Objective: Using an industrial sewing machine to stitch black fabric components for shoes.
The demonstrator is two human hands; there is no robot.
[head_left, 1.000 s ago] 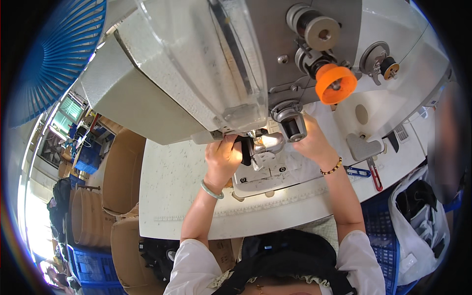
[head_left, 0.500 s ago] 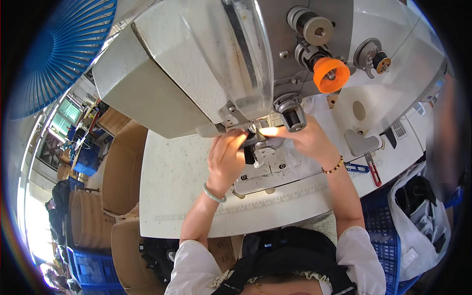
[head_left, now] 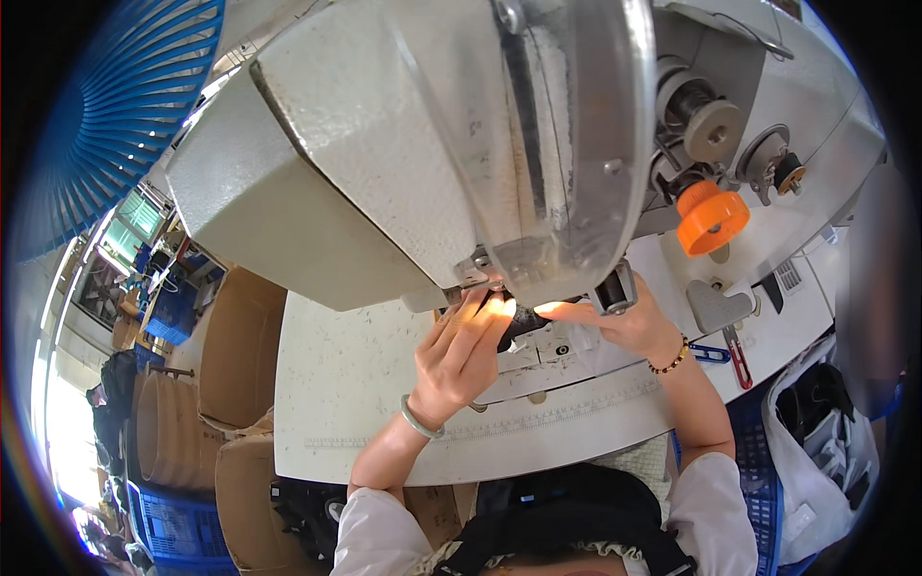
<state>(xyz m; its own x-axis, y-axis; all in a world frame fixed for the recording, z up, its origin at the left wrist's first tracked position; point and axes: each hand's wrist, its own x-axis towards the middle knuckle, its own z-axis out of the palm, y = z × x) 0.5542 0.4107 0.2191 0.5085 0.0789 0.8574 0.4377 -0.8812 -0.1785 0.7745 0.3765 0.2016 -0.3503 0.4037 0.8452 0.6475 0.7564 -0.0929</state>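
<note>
The fingers of my left hand are pressed together on a small dark piece of fabric, under the head of a white sewing machine. My right hand reaches in from the other side, its pointing finger stretched out to the piece's right end. Its other fingers are partly hidden behind a metal thread part. The clear guard and the machine head cover the needle area. Light from the machine falls on my fingertips.
A blue thread snipper and a red one lie right of my right wrist. Cardboard boxes stand left of the white table. A blue crate and a white bag are at the right, a blue fan upper left.
The view has shifted, and the machine head looks larger and hides more of the needle area. My left fingers now lie further over the dark piece; my right finger still points in toward it.
</note>
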